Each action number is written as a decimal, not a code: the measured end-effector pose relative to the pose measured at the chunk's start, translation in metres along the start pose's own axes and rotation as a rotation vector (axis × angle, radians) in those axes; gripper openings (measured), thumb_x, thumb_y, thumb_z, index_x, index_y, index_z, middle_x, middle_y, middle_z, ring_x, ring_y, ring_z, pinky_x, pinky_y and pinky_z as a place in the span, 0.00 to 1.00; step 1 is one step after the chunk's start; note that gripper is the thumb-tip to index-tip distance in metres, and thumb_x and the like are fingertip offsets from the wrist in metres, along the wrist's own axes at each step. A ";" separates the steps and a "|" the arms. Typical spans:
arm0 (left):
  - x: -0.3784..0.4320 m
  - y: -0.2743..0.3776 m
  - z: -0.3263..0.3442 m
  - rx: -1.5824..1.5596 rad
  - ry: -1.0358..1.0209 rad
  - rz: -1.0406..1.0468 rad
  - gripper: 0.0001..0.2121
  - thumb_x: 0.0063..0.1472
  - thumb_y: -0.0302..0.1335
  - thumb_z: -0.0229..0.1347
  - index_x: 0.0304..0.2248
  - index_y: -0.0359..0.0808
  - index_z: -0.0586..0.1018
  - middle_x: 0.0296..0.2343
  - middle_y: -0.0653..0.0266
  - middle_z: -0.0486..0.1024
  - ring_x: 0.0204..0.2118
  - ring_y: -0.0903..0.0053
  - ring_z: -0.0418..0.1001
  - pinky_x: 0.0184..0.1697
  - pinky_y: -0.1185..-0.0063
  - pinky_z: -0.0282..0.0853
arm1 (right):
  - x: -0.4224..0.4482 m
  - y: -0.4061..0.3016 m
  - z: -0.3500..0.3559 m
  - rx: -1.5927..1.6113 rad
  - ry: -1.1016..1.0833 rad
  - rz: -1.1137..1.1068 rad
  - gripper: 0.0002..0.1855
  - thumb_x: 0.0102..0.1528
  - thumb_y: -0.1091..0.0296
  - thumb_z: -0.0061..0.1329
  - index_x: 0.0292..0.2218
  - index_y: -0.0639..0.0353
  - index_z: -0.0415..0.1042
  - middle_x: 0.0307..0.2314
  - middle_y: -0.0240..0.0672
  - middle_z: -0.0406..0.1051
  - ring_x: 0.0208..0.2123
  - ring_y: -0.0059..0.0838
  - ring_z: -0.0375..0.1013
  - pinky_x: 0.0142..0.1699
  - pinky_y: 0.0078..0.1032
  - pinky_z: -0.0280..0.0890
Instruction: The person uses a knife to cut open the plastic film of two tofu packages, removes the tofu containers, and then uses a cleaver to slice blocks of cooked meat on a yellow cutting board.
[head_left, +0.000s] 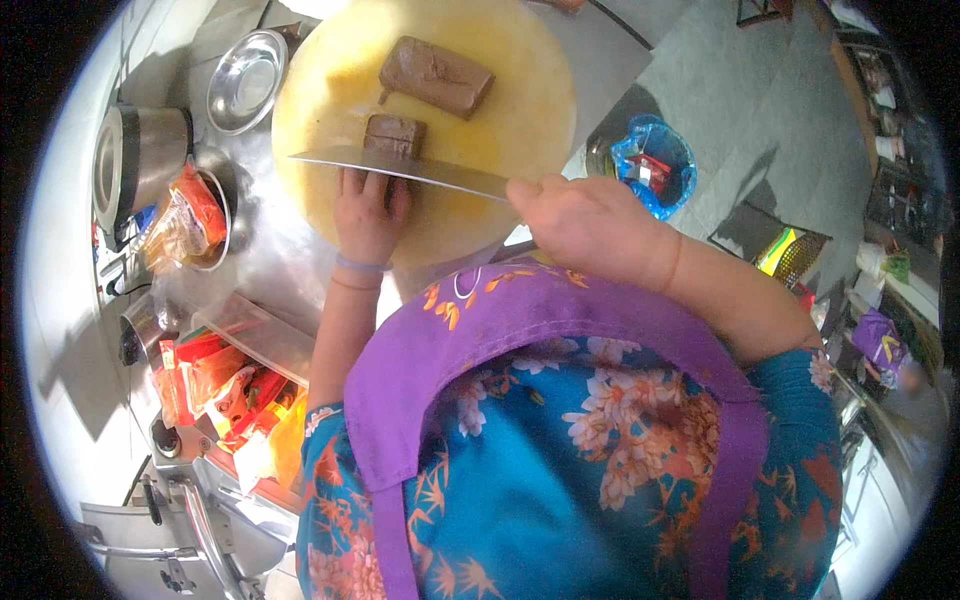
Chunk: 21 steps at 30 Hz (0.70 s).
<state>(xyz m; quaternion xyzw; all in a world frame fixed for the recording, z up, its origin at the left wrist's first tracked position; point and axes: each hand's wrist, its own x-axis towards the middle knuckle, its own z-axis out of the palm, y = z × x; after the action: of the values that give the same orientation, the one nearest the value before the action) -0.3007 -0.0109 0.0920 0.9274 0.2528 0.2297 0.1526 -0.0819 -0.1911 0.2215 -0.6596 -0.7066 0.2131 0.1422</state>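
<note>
A round yellow cutting board (330, 112) lies in front of me. Across a brown block (395, 135) on it runs the blade of a large knife (442, 172), its tip pointing left. My right hand (592, 217) is closed around the knife's handle, at the board's right edge. My left hand (373, 214) rests on the near part of the brown block, fingers spread over it just on my side of the blade; the blade hides part of the fingertips. A larger brown block (436, 75) lies farther up the board, apart from the knife. What the blocks are made of I cannot tell.
Left of the board are a steel bowl (247, 81), a steel-and-black appliance (142, 161) and a bowl with plastic packages (196, 217). A clear plastic bin (259, 337) with red packets stands nearer me. A blue-lined bin (690, 169) is on the floor at right.
</note>
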 end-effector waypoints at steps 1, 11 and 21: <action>0.001 0.002 0.000 0.008 0.030 0.002 0.17 0.52 0.25 0.59 0.44 0.36 0.77 0.44 0.50 0.72 0.46 0.48 0.69 0.49 0.62 0.68 | 0.001 0.000 0.000 0.004 0.012 -0.004 0.08 0.50 0.72 0.45 0.34 0.61 0.64 0.23 0.45 0.71 0.23 0.46 0.75 0.27 0.37 0.70; 0.008 0.004 -0.006 -0.011 -0.024 -0.019 0.15 0.50 0.24 0.60 0.40 0.38 0.79 0.41 0.53 0.73 0.43 0.53 0.70 0.45 0.64 0.69 | 0.028 -0.003 0.002 0.021 -0.135 0.086 0.06 0.53 0.71 0.44 0.34 0.60 0.63 0.22 0.46 0.73 0.24 0.47 0.76 0.28 0.41 0.70; 0.009 0.009 -0.001 -0.021 0.018 -0.032 0.13 0.50 0.23 0.59 0.37 0.37 0.78 0.34 0.53 0.72 0.39 0.55 0.69 0.43 0.65 0.68 | 0.051 0.019 0.045 0.086 -0.117 0.064 0.05 0.54 0.73 0.42 0.34 0.61 0.63 0.23 0.46 0.73 0.28 0.48 0.76 0.32 0.42 0.70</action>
<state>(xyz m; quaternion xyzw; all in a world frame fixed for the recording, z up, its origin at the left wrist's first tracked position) -0.2913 -0.0133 0.0998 0.9195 0.2665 0.2383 0.1637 -0.0918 -0.1450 0.1691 -0.6614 -0.6826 0.2859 0.1222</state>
